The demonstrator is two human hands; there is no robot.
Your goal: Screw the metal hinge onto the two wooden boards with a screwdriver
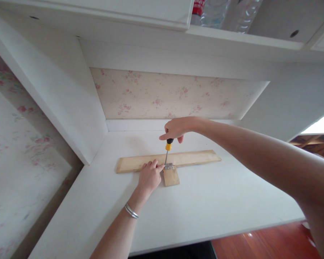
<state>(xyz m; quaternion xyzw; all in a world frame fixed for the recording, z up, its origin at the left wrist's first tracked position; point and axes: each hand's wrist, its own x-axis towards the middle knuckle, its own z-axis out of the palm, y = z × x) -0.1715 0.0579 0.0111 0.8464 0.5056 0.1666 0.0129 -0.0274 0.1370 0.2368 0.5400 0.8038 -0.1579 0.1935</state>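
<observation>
On the white desk point(218, 201), a long board point(194, 157) is laid left to right, with a small wood block point(171, 178) set at its near edge, around mid-length. A metal hinge point(169, 166) is placed across the junction of both pieces. By the right hand point(176, 128), a screwdriver point(168, 146) is grasped at its handle, grip closed; the shaft is slanted slightly, tip down at the hinge's left end. The left hand point(150, 175) is laid on the board left of the hinge, one fingertip set beside it; whether anything is pinched in that grip cannot be told.
</observation>
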